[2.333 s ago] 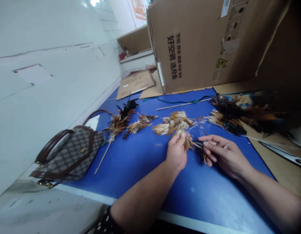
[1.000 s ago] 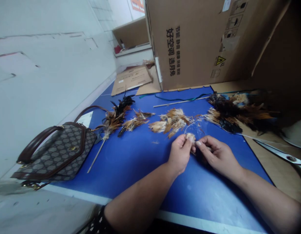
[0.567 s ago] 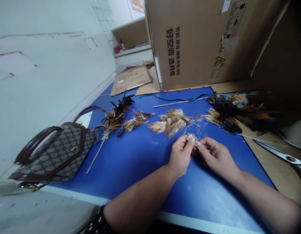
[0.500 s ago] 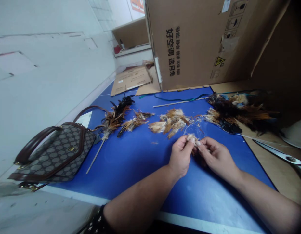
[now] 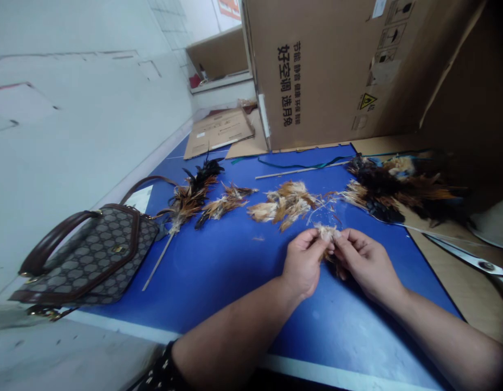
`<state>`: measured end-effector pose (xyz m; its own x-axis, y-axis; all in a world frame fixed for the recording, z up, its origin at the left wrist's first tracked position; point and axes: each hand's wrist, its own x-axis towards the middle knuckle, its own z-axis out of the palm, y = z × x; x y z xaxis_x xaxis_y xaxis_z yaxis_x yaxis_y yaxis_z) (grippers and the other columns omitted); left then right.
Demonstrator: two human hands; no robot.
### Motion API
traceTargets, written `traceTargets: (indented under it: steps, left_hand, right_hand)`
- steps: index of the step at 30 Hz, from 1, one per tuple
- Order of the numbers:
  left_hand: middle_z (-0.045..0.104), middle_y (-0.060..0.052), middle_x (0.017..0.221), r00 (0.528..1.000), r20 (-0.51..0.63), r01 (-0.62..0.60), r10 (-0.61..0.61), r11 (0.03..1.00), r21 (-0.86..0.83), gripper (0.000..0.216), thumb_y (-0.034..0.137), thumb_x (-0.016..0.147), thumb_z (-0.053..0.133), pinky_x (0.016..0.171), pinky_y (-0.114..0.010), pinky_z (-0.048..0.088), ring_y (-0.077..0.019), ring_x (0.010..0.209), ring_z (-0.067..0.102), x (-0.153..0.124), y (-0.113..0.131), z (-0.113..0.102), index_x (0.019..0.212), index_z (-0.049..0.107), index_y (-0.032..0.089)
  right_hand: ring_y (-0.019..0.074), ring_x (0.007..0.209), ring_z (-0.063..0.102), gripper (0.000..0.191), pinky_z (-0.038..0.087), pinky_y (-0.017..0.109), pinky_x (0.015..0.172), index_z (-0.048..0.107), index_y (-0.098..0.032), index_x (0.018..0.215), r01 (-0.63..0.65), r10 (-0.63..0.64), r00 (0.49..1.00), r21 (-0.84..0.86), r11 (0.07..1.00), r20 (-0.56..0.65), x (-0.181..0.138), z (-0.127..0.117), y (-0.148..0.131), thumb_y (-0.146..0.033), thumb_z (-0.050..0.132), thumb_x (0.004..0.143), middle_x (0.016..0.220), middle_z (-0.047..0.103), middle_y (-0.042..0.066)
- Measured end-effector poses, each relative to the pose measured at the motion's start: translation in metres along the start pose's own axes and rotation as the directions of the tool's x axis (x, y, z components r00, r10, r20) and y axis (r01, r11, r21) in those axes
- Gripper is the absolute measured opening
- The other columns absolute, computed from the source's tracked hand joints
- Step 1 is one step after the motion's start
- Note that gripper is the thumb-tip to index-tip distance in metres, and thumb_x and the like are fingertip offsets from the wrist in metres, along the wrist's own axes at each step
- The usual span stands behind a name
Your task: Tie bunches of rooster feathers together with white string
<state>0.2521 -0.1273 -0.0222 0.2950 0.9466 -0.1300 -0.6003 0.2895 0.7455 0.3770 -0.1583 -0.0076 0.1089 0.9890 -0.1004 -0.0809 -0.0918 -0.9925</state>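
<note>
Between my two hands is a small bunch of feathers (image 5: pixel 326 232), pale and fluffy at the top and brown below. My left hand (image 5: pixel 304 260) pinches it from the left with thumb and fingertips. From the right, my right hand (image 5: pixel 363 260) closes thumb and fingers on the same bunch, partly hiding its lower end. Just beyond my hands lies a pile of tan and cream feathers (image 5: pixel 290 202), with small bits and a thin pale strand (image 5: pixel 321 209) beside it. Left of that pile rests a smaller brown feather bunch (image 5: pixel 227 203).
A feather duster (image 5: pixel 194 193) on a thin stick lies by a patterned handbag (image 5: pixel 113 252). At right are a dark feather heap (image 5: pixel 392 184) and scissors (image 5: pixel 475 262). Behind lie a thin stick (image 5: pixel 296 172) and green ribbon (image 5: pixel 312 166), before a large cardboard box (image 5: pixel 328 81).
My fingers have shifted slightly on the feather bunch, which has moved a little to the right. Its pale top now shows more between my thumbs. The things on the table lie as before.
</note>
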Motion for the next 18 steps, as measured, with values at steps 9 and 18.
traceTargets:
  steps: [9, 18]
  left_hand:
    - [0.062, 0.001, 0.074, 0.999, -0.049, 0.017, -0.016, 0.999, 0.028, 0.037, 0.043, 0.076, 0.093, 0.069, -0.025, 0.041, -0.0093, 0.067, 0.052, 0.002, 0.001, -0.002, 0.085, 0.072, 0.013]
    - [0.079, -0.011, 0.100, 0.982, -0.181, -0.062, 0.056, 0.998, -0.028, 0.038, 0.040, 0.077, 0.092, 0.093, -0.036, 0.053, -0.0199, 0.092, 0.074, 0.009, 0.020, 0.000, 0.096, 0.077, 0.011]
  right_hand:
    - [0.0097, 0.044, 0.049, 0.050, 0.038, 0.023, 0.042, 0.057, -0.022, 0.079, 0.049, -0.036, 0.994, -0.130, 0.990, 0.101, 0.001, -0.006, 0.005, -0.068, 0.066, 0.097, 0.064, 0.059, -0.003]
    - [0.0103, 0.045, 0.054, 0.051, 0.041, 0.022, 0.043, 0.061, -0.021, 0.081, 0.046, -0.020, 0.993, -0.225, 0.973, 0.117, 0.008, -0.017, -0.005, -0.069, 0.068, 0.095, 0.065, 0.065, 0.000]
